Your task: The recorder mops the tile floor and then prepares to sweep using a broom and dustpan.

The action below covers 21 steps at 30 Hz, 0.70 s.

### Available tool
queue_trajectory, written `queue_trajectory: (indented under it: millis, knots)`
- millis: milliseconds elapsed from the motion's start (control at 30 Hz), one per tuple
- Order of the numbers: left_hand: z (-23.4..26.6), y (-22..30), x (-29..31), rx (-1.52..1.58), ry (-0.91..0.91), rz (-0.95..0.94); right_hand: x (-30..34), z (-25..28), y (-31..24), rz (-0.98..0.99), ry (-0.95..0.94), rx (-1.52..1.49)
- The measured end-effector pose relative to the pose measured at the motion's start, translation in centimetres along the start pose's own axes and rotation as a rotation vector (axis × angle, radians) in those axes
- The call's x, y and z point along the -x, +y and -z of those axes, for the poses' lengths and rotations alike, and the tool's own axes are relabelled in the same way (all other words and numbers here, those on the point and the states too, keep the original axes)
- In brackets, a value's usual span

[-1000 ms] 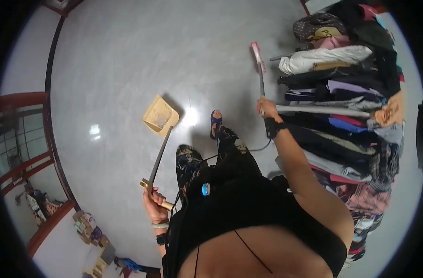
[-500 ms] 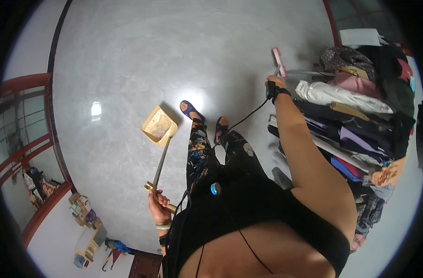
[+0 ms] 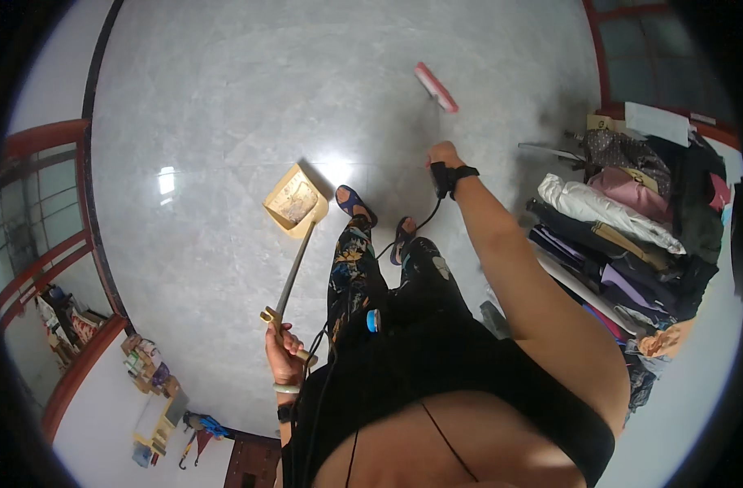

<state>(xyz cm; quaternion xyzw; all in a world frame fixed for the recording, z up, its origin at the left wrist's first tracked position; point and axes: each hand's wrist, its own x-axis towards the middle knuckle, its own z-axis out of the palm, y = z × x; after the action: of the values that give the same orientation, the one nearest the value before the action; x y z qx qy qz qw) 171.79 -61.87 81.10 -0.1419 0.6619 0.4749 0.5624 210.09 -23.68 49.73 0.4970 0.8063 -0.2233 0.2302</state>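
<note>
My left hand (image 3: pixel 284 354) is wrapped round the yellowish handle end of a long-handled dustpan (image 3: pixel 313 213). Its pale yellow pan stands on the floor ahead, just left of my feet, with some loose dirt inside; a grey pole joins pan and handle. Held out ahead and to the right, my right hand (image 3: pixel 443 154) is closed in a fist, its fingers mostly turned from sight. Beyond it lies a pink and white broom head (image 3: pixel 436 87) on the floor. The broom's handle barely shows now; the earlier frame shows it running into this hand.
A rack loaded with hanging clothes (image 3: pixel 615 236) stands close on my right, a metal bar end (image 3: pixel 550 150) jutting from it. My sandalled feet (image 3: pixel 357 205) are on grey shiny tiles (image 3: pixel 225 98). Boxes (image 3: pixel 148 362) and umbrellas (image 3: pixel 201 431) stand by the left wall; a dark cable hangs from my right wrist.
My right hand and the broom head have swung left, away from the clothes rack. The dustpan sits slightly further right in view, still in my left hand.
</note>
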Motion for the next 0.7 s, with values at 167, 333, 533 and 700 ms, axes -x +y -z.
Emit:
queue_trajectory:
  millis: [167,333,533,700]
  knots:
    - [0.1,3.6,-2.7,0.058,-0.061,0.001,-0.5,1.5,-5.5,0.125,0.029,-0.171]
    - [3.9,4.7,-2.4,0.147,-0.021,-0.008,5.3,9.1,-18.6,-0.345,-0.074,-1.049]
    - [8.4,6.5,-4.5,0.216,-0.018,-0.001,6.9,9.9,-21.9,-0.21,-0.283,-0.861]
    - [18.3,12.4,-1.5,0.301,0.063,0.007,11.4,16.0,-35.4,-0.296,-0.309,-0.902]
